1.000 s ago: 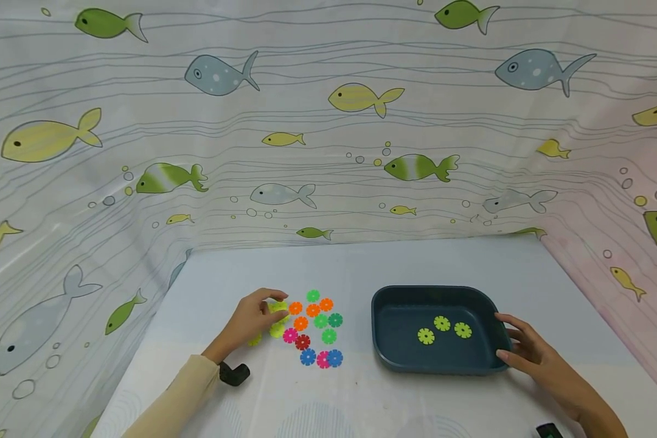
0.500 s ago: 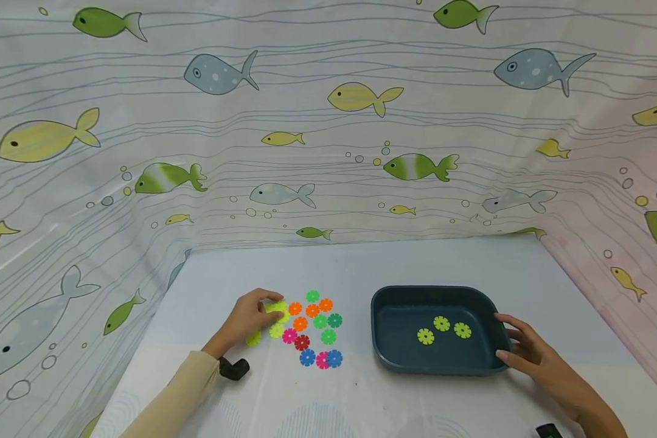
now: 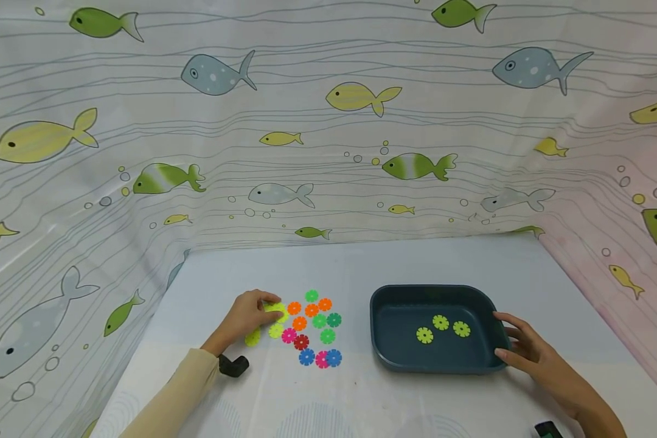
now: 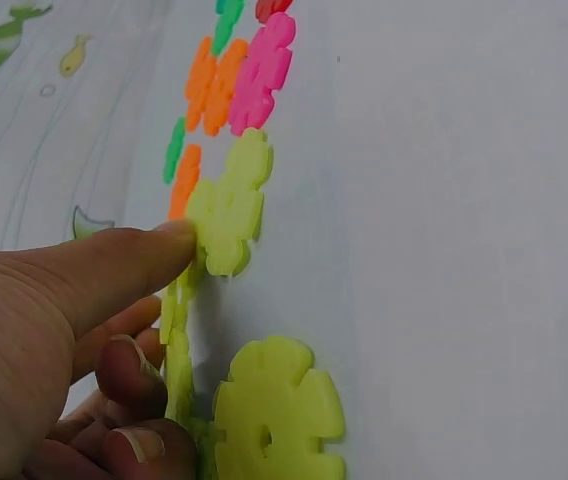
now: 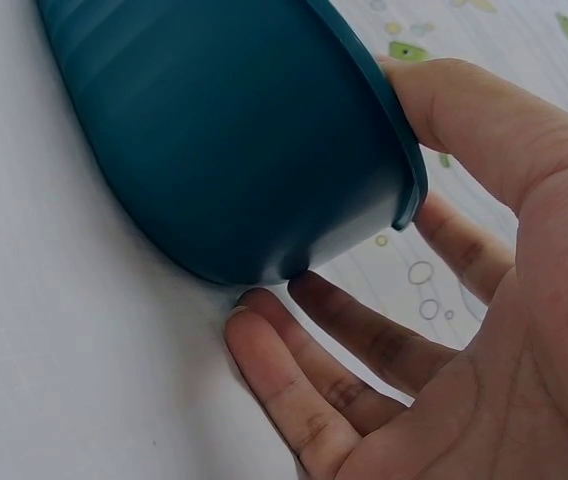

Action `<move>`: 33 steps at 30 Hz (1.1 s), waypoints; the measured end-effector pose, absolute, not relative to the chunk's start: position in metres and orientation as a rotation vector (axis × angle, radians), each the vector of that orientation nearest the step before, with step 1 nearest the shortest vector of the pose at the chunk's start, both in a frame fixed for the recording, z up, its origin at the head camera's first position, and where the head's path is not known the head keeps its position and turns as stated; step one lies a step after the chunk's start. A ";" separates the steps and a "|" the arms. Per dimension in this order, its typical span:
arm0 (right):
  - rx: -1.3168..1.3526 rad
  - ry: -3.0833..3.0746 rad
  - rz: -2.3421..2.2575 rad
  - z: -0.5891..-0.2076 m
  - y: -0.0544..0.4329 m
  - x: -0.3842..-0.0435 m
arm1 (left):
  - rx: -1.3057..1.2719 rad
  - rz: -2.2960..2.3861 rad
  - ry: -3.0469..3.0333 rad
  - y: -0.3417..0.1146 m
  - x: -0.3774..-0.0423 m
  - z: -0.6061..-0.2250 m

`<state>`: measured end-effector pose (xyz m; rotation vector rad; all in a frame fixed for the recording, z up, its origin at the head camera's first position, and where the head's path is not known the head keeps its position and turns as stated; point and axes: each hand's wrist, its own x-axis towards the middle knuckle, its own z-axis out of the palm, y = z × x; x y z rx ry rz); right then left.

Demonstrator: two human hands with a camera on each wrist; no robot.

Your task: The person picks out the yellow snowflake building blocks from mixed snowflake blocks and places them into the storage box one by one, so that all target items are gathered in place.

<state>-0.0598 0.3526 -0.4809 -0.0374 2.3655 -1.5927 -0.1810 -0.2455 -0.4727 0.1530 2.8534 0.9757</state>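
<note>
My left hand (image 3: pixel 247 317) is over the left edge of a group of flat, notched plastic snowflake discs. Its thumb and curled fingers pinch at yellow snowflake discs (image 3: pixel 277 311); the fingers partly hide them. In the left wrist view the thumb touches the edge of a yellow disc (image 4: pixel 232 205), and another yellow disc (image 4: pixel 276 410) lies beside the fingertips. My right hand (image 3: pixel 536 353) holds the right end of a dark blue tray (image 3: pixel 380 350), thumb on the rim and fingers against the outer wall. Three yellow-green discs (image 3: pixel 440 322) lie apart inside the tray.
Orange discs (image 3: pixel 311 310), green discs (image 3: pixel 327 336), pink discs (image 3: pixel 288 335), blue discs (image 3: pixel 306 357) and a dark red disc (image 3: pixel 301 342) spread right of my left hand. A fish-print sheet (image 3: pixel 350 176) hangs behind the white table (image 3: pixel 356 267).
My left hand has drawn slightly left, its fingertips closing in on the yellow discs, which have shifted a little. My right hand and the tray have stayed in place.
</note>
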 end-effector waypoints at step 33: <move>-0.065 2.339 -1.602 -0.479 0.355 -0.059 | 0.299 1.052 2.938 -0.250 -0.179 -0.478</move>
